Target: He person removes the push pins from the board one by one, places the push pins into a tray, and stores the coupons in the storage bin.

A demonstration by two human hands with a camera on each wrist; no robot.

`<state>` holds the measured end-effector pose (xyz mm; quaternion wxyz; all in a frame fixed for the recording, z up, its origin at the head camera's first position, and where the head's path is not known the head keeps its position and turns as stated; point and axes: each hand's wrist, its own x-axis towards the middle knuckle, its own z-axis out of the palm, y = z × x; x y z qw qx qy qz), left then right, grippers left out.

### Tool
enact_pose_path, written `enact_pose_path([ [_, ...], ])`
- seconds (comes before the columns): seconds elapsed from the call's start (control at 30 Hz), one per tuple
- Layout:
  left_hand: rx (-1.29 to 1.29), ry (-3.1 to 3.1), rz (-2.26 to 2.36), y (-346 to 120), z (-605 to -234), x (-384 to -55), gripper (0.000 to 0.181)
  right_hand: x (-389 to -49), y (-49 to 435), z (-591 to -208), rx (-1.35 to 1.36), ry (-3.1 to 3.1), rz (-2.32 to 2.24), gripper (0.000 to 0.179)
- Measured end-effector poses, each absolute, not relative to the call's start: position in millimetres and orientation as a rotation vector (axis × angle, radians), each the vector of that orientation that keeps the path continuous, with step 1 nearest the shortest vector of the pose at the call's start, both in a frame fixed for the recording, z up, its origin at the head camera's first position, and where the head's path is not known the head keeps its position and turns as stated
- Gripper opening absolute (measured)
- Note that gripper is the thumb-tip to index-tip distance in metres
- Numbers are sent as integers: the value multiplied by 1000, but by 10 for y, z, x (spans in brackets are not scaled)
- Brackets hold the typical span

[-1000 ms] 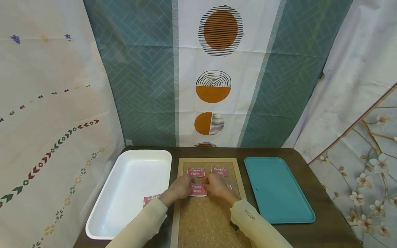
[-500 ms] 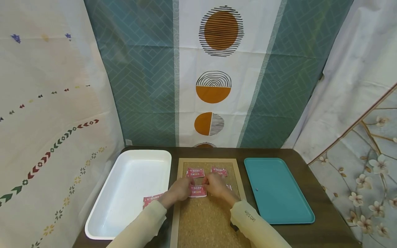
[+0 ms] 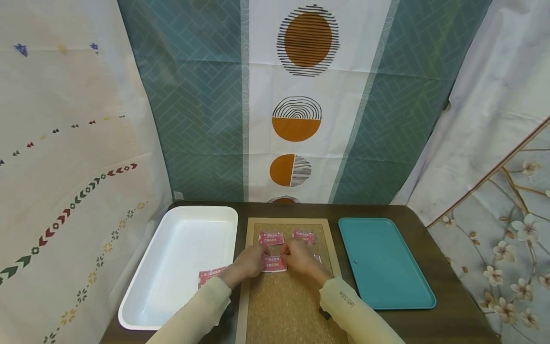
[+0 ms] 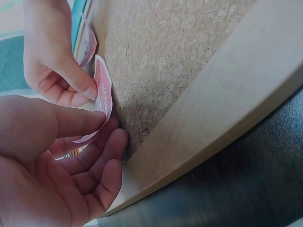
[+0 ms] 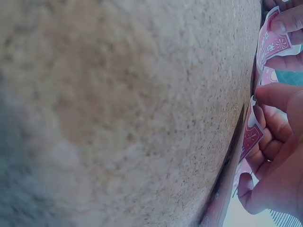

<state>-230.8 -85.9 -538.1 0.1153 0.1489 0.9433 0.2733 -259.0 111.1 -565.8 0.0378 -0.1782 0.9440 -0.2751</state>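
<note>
One pink coupon [image 3: 276, 264] curls against our cork board [image 3: 285, 308], just below another coupon [image 3: 271, 238]; our left hand [image 3: 250, 261] pinches its left end, our right hand [image 3: 299, 258] the other. We judge the step in hand to be fixing it there; the next move calls for pressing it flat and square. Our grip hides its upper corners, so we cannot tell whether it is fastened.
</note>
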Motion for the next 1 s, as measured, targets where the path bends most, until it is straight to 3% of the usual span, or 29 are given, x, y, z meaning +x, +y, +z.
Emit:
enact_pose_path([
  [1.0,426,2752,830,-861,-5401,-2289,28,-2568,1126,-5684,-503,2854,-925,16],
])
